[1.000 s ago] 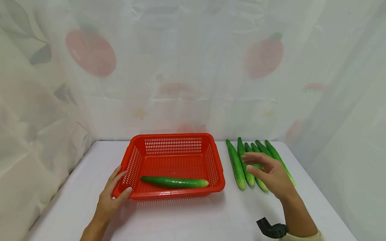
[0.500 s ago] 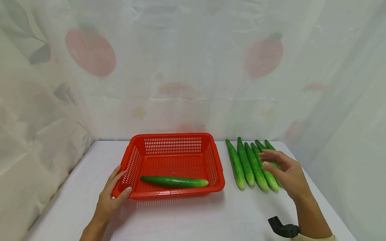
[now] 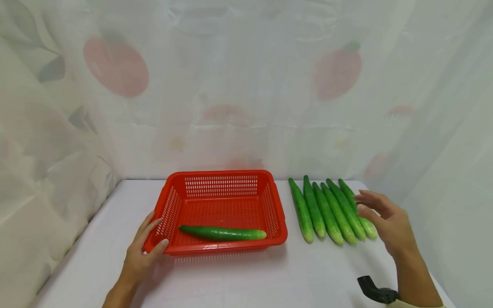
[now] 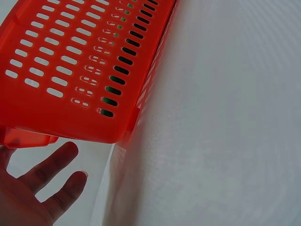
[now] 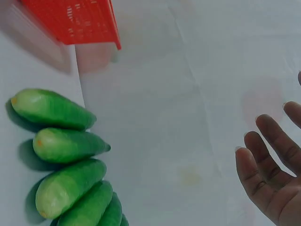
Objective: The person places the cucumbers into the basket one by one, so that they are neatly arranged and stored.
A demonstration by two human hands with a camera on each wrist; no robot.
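Note:
A red plastic basket point(image 3: 278, 205) with slotted walls sits on the table's left half. One cucumber point(image 3: 221, 233) lies lengthwise along its front inside. My left hand point(image 3: 138, 259) holds the basket's front left corner, thumb and a finger on the rim; in the left wrist view two fingers point(image 4: 49, 167) show just outside the basket. To the right, several cucumbers point(image 3: 326, 213) lie side by side, pale ends towards me. My right hand point(image 3: 394, 224) hovers by the rightmost cucumber point(image 3: 367, 226), partly covering it, fingers loosely bent and holding nothing.
A white cloth covers the table point(image 3: 246, 282). Pale curtains with fruit prints point(image 3: 115, 68) rise behind and at both sides. A black device point(image 3: 379, 293) is strapped at my right wrist. Table surface separates the basket from the row of cucumbers.
My right hand has moved rightwards from above the cucumbers, uncovering most of the row. My left hand, the basket and the cucumbers have stayed put.

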